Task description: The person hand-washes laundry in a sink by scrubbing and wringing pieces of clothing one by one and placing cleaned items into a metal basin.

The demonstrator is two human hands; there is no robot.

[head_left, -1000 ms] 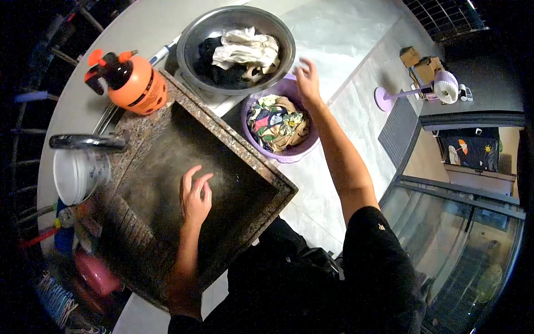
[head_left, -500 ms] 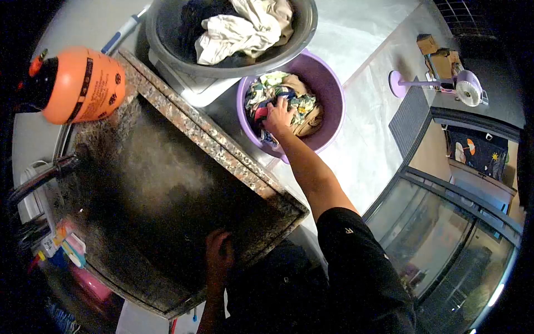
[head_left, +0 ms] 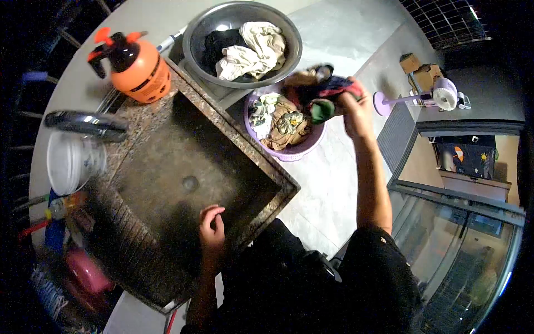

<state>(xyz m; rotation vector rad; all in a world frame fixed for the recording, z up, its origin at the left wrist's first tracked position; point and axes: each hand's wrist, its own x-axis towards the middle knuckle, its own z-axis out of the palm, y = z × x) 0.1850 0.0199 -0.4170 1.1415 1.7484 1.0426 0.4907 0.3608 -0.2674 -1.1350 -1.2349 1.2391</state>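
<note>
My right hand [head_left: 356, 111] is closed on a dark garment [head_left: 325, 94] with red and green parts, blurred by motion, lifted above the right side of a purple tub [head_left: 305, 151]. Patterned and tan clothes [head_left: 286, 125] lie in that tub, partly hidden by the held garment. Over the stone sink [head_left: 222, 178], near its front edge, my left hand [head_left: 212, 229] hovers with fingers loosely curled and apart, holding nothing. A grey metal basin [head_left: 192, 50] at the back contains white [head_left: 253, 55] and black clothes [head_left: 219, 47].
An orange spray bottle [head_left: 142, 75] stands on the sink's back left corner. A black faucet [head_left: 86, 123] and a white bucket [head_left: 69, 161] are on the left. A purple fan [head_left: 445, 94] stands on the floor, near glass sliding doors [head_left: 445, 234] at right.
My right hand has come up from inside the purple tub and moved right, lifting the dark garment out of the pile. The left hand stays over the sink. The view has shifted.
</note>
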